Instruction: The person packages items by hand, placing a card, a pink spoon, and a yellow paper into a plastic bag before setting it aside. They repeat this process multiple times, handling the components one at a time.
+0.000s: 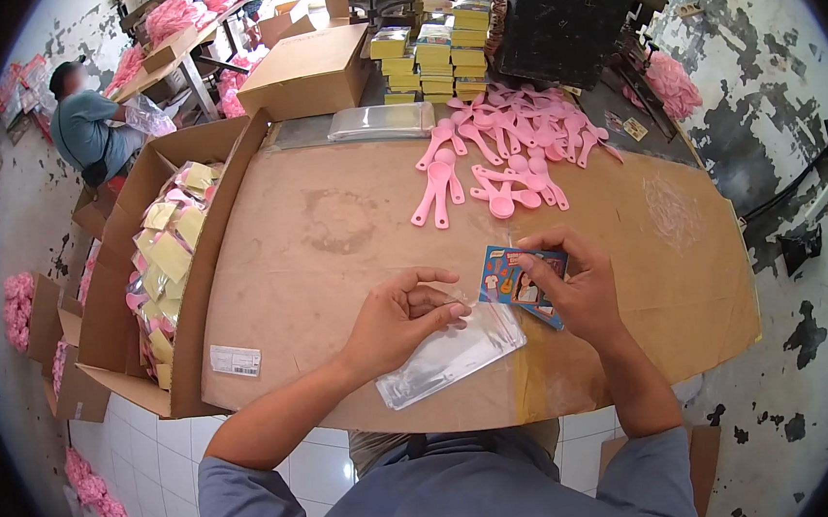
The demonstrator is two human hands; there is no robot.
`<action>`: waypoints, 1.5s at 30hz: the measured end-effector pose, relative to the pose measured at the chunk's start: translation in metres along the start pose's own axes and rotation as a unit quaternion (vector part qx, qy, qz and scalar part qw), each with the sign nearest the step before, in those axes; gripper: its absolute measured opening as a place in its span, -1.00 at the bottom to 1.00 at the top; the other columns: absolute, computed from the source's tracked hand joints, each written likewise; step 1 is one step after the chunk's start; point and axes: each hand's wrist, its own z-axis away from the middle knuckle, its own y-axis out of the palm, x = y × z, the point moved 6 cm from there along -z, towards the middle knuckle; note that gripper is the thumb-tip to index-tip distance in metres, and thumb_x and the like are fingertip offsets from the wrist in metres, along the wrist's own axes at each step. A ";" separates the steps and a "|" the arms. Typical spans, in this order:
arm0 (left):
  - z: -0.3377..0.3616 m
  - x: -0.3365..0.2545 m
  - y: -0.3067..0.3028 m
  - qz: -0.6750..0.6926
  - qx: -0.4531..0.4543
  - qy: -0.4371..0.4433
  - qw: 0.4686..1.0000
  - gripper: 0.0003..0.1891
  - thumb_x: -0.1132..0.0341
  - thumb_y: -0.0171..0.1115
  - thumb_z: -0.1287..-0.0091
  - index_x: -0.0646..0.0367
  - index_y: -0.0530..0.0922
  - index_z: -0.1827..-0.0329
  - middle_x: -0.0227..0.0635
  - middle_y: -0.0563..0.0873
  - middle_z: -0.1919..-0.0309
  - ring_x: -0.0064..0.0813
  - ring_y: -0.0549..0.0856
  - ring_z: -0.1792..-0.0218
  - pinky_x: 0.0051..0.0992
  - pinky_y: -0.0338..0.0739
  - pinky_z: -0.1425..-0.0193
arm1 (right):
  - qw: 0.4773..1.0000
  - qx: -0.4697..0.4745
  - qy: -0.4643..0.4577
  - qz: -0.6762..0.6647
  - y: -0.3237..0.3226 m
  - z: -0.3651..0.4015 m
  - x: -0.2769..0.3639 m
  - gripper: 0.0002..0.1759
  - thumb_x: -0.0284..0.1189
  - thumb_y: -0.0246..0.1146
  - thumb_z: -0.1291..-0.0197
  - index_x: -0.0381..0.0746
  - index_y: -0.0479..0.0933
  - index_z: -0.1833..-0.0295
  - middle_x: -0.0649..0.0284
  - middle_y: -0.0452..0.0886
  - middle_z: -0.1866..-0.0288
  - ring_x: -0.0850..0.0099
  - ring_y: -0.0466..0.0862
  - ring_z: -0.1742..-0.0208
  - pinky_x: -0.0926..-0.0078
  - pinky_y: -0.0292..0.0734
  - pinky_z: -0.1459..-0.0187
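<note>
Nearest: clear plastic bag (451, 353), left hand (395, 323) pinches its mouth. Right hand (577, 289) pinches printed card (518, 284) beside opening. Advise: mouth held wide, card square.

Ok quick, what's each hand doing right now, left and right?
Left hand: closed, pinching the mouth of the clear plastic bag.
Right hand: closed, holding the printed card.
</note>
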 end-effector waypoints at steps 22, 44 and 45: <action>0.007 -0.014 0.000 -0.077 -0.030 0.055 0.995 -0.50 0.48 0.27 -0.55 0.29 0.36 -0.49 -0.20 0.81 0.07 -0.64 0.78 0.12 -0.61 0.70 0.12 | 0.975 0.196 -0.068 0.077 0.042 0.010 0.020 -0.86 -0.47 0.39 -0.37 -0.32 0.73 0.05 0.21 0.73 0.19 0.44 0.71 0.20 0.44 0.58 0.16; 0.000 -0.001 -0.007 -0.008 -0.014 0.008 1.000 -0.57 0.41 0.24 -0.59 0.23 0.41 -0.45 -0.33 0.81 0.09 -0.70 0.76 0.14 -0.65 0.68 0.15 | 0.810 0.272 -0.325 0.405 0.091 -0.090 -0.054 -0.71 -0.50 0.24 -0.23 -0.20 0.63 -0.07 0.24 0.58 -0.03 0.24 0.59 -0.19 0.22 0.47 -0.25; 0.000 -0.001 -0.006 -0.011 -0.011 0.016 1.000 -0.57 0.41 0.24 -0.59 0.23 0.41 -0.45 -0.33 0.81 0.09 -0.71 0.76 0.14 -0.65 0.68 0.15 | 0.816 0.281 -0.311 0.398 0.090 -0.089 -0.054 -0.72 -0.49 0.23 -0.25 -0.21 0.63 -0.08 0.24 0.58 -0.04 0.25 0.59 -0.21 0.23 0.47 -0.25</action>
